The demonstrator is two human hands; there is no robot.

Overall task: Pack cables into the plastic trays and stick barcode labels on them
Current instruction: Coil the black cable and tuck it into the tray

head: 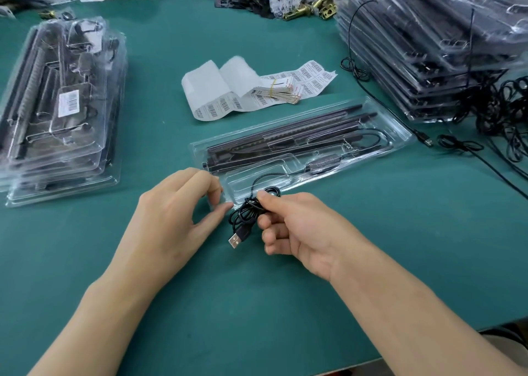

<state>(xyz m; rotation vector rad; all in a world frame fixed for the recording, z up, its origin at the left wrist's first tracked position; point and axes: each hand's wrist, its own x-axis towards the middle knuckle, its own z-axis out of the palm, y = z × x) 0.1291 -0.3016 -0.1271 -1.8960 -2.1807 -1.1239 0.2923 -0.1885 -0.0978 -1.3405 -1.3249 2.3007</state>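
the left hand [183, 207] grips the near left corner of a clear plastic tray [398, 135], which lies mid-bench with black rods [285, 138] in it. the right hand [288, 227] pinches a coiled black cable [245, 213] at the tray's near edge, its usb plug [236, 240] dangling over the bench [257, 304]. barcode labels [257, 90] lie just behind the tray; packed trays [57, 104] are stacked at the left edge.

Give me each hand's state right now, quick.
Left hand: pinching the near corner of the clear plastic tray.
Right hand: closed on the coiled black cable, USB plug dangling below.
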